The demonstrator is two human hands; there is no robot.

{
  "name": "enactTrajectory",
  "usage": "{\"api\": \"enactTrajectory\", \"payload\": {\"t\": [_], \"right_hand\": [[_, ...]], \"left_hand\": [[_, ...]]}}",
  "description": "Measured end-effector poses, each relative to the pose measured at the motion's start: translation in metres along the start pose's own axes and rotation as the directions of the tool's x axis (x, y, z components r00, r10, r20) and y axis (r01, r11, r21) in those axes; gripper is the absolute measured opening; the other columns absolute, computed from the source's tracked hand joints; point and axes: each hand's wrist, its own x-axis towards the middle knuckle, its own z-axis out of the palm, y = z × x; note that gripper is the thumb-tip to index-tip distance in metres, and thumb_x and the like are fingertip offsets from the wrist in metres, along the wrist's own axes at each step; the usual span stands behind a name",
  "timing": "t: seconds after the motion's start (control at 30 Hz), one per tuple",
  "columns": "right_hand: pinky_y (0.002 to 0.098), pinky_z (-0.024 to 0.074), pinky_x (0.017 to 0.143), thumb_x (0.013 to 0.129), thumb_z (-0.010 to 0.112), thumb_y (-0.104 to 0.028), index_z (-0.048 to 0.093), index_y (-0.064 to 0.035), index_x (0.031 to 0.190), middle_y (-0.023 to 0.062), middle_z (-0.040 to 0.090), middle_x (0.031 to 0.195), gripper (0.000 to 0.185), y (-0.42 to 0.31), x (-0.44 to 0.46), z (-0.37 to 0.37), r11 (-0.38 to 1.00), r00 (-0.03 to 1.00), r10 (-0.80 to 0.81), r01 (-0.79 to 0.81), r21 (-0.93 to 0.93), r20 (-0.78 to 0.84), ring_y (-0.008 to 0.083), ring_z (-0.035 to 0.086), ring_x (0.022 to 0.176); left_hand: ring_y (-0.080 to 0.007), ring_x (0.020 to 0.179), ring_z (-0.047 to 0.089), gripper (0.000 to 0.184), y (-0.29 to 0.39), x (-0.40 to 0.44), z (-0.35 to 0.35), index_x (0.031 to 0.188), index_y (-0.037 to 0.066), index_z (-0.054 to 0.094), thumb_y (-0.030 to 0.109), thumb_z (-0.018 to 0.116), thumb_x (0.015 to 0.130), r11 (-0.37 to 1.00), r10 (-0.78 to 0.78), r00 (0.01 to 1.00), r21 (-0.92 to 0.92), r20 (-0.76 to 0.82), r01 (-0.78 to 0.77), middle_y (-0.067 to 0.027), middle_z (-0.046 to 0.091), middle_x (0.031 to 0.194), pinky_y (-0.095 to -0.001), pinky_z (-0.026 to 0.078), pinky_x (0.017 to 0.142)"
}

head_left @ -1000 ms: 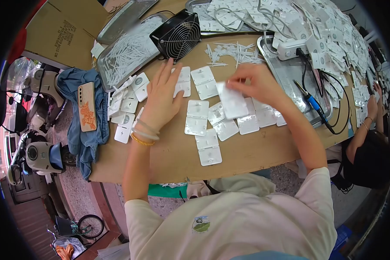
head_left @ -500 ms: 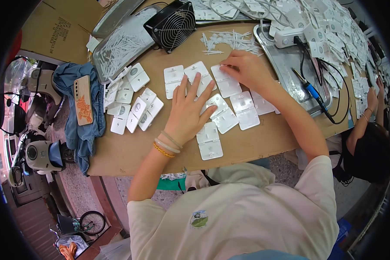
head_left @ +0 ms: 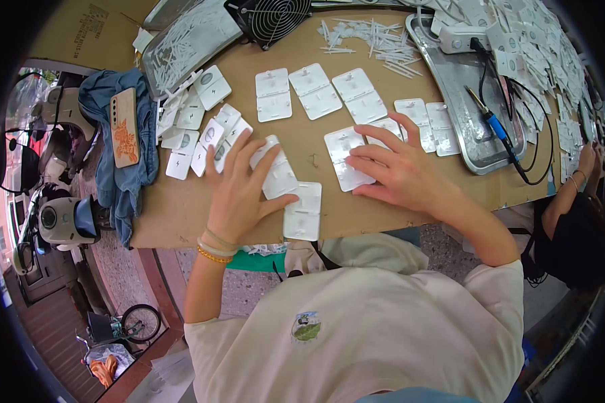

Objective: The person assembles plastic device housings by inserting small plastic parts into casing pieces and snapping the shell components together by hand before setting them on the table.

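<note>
My left hand (head_left: 238, 181), fingers spread, rests at the edge of a white plastic two-panel piece (head_left: 281, 176). Just below its thumb lies another two-panel piece (head_left: 302, 218). With its fingers apart, my right hand (head_left: 410, 171) touches a third such piece (head_left: 343, 161) and partly covers one behind it (head_left: 385, 126). Beyond the hands, three more pieces form a row: a left one (head_left: 273, 101), a middle one (head_left: 314, 92) and a right one (head_left: 359, 96). Two further pieces lie side by side, one nearer (head_left: 413, 114) and one (head_left: 442, 131) by the tray.
White pieces with lightning marks (head_left: 212, 87) are heaped left. Thin white sticks lie in a metal tray (head_left: 232, 33) and in a loose pile (head_left: 370, 40). Also here are a black fan (head_left: 269, 20), a soldering iron (head_left: 494, 124) on another tray (head_left: 474, 158), and a phone (head_left: 124, 127) on denim.
Both hands have come nearer my body, the left also leftward. The right hand has left the far row. The near pieces have shifted left and spread apart. The camera view has moved slightly.
</note>
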Motion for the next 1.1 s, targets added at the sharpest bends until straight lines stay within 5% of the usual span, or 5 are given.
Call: {"api": "enactTrajectory", "payload": {"t": [0.27, 0.37, 0.57, 0.93, 1.1], "right_hand": [[0.0488, 0.0312, 0.103, 0.069, 0.078, -0.034, 0.069, -0.0114, 0.103, 0.0008, 0.063, 0.108, 0.041, -0.05, -0.014, 0.014, 0.998, 0.996, 0.054, -0.052, 0.039, -0.077, 0.0209, 0.056, 0.108], [0.0433, 0.0391, 0.096, 0.072, 0.076, -0.031, 0.068, -0.0108, 0.105, 0.0022, 0.061, 0.111, 0.039, -0.087, -0.009, 0.04, 0.991, 0.956, -0.059, 0.09, 0.094, -0.286, 0.0232, 0.055, 0.105], [0.0389, 0.0455, 0.085, 0.073, 0.071, -0.016, 0.066, -0.0029, 0.093, 0.0054, 0.059, 0.103, 0.024, -0.12, 0.018, 0.075, 0.967, 0.961, -0.13, 0.177, 0.184, -0.244, 0.0248, 0.054, 0.099], [0.0508, 0.0371, 0.108, 0.076, 0.069, -0.012, 0.067, -0.0074, 0.081, -0.0004, 0.066, 0.094, 0.008, -0.064, 0.0, 0.035, 0.975, 0.985, -0.093, 0.12, 0.188, -0.148, 0.021, 0.06, 0.111], [0.0493, 0.0418, 0.104, 0.075, 0.074, -0.016, 0.068, -0.0059, 0.084, 0.0055, 0.068, 0.1, 0.015, -0.037, -0.011, 0.012, 0.958, 0.975, -0.036, 0.095, 0.27, -0.217, 0.0242, 0.059, 0.113]], "left_hand": [[-0.0233, 0.125, 0.042, 0.072, -0.011, -0.051, 0.013, 0.124, 0.013, 0.061, 0.051, 0.079, 0.066, 0.983, -0.181, 0.962, -0.017, -0.204, 0.181, -0.0043, 0.054, 0.126, -0.0448, 0.018, 0.105], [-0.0241, 0.122, 0.043, 0.072, -0.008, -0.047, 0.02, 0.123, 0.012, 0.062, 0.046, 0.082, 0.063, 0.968, -0.233, 0.949, -0.147, -0.213, 0.205, -0.0042, 0.053, 0.128, -0.0411, 0.021, 0.102], [-0.0227, 0.119, 0.044, 0.043, 0.014, -0.031, 0.019, 0.123, 0.016, 0.064, 0.033, 0.068, 0.084, 0.969, -0.243, 0.951, 0.009, -0.19, 0.249, -0.0045, 0.048, 0.137, -0.038, 0.025, 0.095], [-0.0267, 0.124, 0.043, 0.037, 0.012, -0.04, 0.005, 0.122, 0.02, 0.067, 0.02, 0.066, 0.086, 0.989, 0.064, 0.998, -0.132, 0.003, -0.063, -0.0095, 0.05, 0.136, -0.0393, 0.025, 0.101], [-0.0316, 0.132, 0.037, 0.049, 0.03, -0.032, 0.017, 0.128, 0.024, 0.061, 0.035, 0.07, 0.082, 0.965, -0.075, 0.989, -0.261, -0.124, 0.04, -0.0086, 0.046, 0.14, -0.0484, 0.024, 0.106]]}}
